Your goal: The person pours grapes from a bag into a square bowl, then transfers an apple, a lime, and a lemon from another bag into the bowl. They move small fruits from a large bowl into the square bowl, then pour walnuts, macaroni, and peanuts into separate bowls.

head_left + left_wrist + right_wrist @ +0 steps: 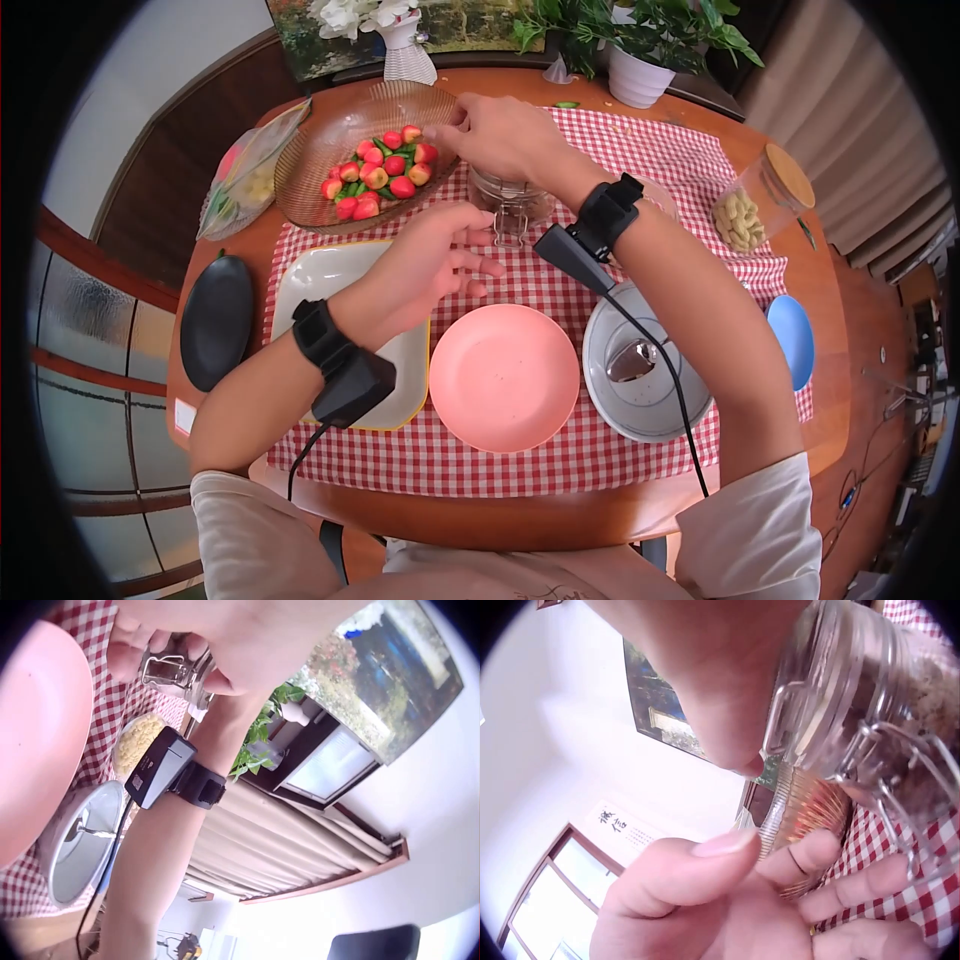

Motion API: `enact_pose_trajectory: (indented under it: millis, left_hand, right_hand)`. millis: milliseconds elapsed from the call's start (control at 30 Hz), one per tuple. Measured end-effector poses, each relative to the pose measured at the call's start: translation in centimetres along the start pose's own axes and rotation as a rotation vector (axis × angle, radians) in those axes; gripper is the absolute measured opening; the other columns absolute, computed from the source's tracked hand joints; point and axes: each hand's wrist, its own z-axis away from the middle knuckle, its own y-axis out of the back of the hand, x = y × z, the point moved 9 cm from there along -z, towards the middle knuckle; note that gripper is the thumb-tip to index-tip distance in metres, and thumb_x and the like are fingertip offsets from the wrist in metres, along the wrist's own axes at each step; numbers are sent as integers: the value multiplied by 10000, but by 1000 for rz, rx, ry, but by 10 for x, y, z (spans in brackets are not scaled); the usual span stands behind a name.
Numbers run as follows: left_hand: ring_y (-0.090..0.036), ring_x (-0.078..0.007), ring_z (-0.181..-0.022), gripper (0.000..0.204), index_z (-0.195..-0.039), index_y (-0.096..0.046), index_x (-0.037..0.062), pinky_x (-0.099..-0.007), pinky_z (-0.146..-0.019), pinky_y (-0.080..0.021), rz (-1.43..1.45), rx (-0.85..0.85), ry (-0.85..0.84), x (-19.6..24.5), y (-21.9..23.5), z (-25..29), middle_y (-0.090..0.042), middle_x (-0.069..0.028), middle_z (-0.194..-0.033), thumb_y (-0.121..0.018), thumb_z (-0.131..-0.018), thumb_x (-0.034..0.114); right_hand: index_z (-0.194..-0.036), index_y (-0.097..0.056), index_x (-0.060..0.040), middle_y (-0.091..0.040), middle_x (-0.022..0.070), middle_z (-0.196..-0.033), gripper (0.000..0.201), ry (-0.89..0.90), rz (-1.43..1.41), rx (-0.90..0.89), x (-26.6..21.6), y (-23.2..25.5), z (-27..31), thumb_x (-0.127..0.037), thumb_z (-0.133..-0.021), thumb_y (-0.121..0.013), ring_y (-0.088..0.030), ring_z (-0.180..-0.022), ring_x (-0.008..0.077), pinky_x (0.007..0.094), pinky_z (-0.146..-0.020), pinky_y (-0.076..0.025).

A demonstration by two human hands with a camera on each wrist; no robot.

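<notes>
A clasped glass jar (pixel 512 205) with crumbly brown contents stands behind the pink plate (pixel 505 378). My left hand (pixel 415 262) is at its front left, fingers loosely spread beside the wire clasp (pixel 889 776). The right wrist view shows that palm (pixel 742 922) turned up and bare, one fingertip at the wire's end; whether it presses is unclear. Above the jar, my right hand (pixel 512 135) reaches left with bent fingers by the rim of the amber glass bowl (pixel 300 185). Nothing shows in its grasp. Red-yellow fruits (pixel 375 177) and green peppers lie in the bowl.
On the checked cloth are a white tray (pixel 305 265) and a grey bowl (pixel 598 375) holding a shiny metal item. A lidded jar (pixel 740 220), a blue dish (pixel 792 340), a black dish (pixel 217 320) and a filled bag (pixel 250 175) flank them. Flowers and a potted plant (pixel 640 78) stand behind.
</notes>
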Motion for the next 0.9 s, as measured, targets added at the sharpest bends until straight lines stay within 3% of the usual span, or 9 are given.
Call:
enact_pose_trajectory:
  millis: [133, 200, 233, 400, 500, 567, 667, 800, 900]
  left_hand:
    - [-645, -310, -1103, 275, -1170, -563, 110, -432, -849, -527, 147, 90, 3, 1, 0, -5, -577, -73, -1170, -629, -977, 294]
    - [-627, -320, -1145, 292, -1178, -558, 110, -459, -859, -528, 130, 75, -36, 1, 0, -8, -555, -74, -1222, -620, -983, 318]
    - [-630, -325, -1139, 334, -1211, -553, 108, -463, -868, -528, 134, 62, -25, 0, 0, -11, -558, -80, -1237, -618, -989, 349]
    - [-643, -332, -1107, 470, -1324, -540, 116, -473, -898, -542, 172, -27, -6, 11, -17, -29, -565, -97, -1305, -610, -1000, 450]
    - [-654, -331, -1078, 534, -1385, -527, 117, -490, -921, -558, 252, -12, -18, 16, -22, -34, -573, -106, -1336, -631, -994, 466]
    - [-658, -325, -1066, 518, -1387, -530, 109, -511, -941, -565, 270, 77, -34, 10, -16, -35, -584, -112, -1326, -648, -992, 421]
    - [-654, -332, -1072, 514, -1390, -527, 100, -515, -947, -567, 227, 33, -28, 2, -11, -47, -580, -117, -1350, -667, -985, 385]
    - [-674, -230, -886, 343, -1263, -595, 74, -403, -745, -567, 212, 89, -25, 8, -16, -59, -688, -107, -1121, -573, -965, 243]
    - [-665, -279, -981, 433, -1269, -579, 31, -376, -742, -541, 172, 2, 8, 3, -11, -75, -683, -140, -1127, -534, -852, 138]
  right_hand:
    - [-1249, -696, -110, -725, 212, -1155, 628, 142, -36, -149, -1, 12, 4, -635, -906, -669, -685, -1145, 377, 460, -988, -527]
    - [-1380, -611, -133, -590, 227, -1393, 679, 501, 97, -221, -20, 24, 39, -573, -881, -741, -565, -1323, 390, 449, -1074, -482]
    - [-1471, -538, -162, -454, 201, -1543, 726, 450, 84, -352, -14, 26, 48, -455, -858, -795, -458, -1416, 404, 463, -1149, -428]
    - [-1451, -576, -199, -541, 197, -1469, 694, 506, -95, -365, 10, 26, 43, -454, -833, -760, -554, -1333, 400, 494, -1125, -457]
    - [-1396, -623, -171, -667, 156, -1312, 609, 573, -40, -171, 16, 37, 22, -455, -869, -735, -677, -1160, 351, 461, -971, -569]
    - [-1378, -608, -87, -706, 138, -1185, 616, 82, -577, -181, 50, 46, 0, -511, -943, -706, -701, -1101, 262, 403, -851, -621]
    - [-1344, -603, -20, -718, 119, -1135, 763, -226, -652, -20, 85, 49, -13, -677, -957, -618, -717, -1023, 194, 378, -753, -628]
    - [-1229, -668, -16, -751, 132, -974, 711, -361, -852, 123, 100, 46, -11, -665, -940, -649, -722, -781, 190, 304, -522, -538]
    - [-1208, -663, -41, -760, 100, -976, 599, -488, -939, 56, 135, 26, -17, -600, -1003, -590, -685, -717, 153, 289, -490, -504]
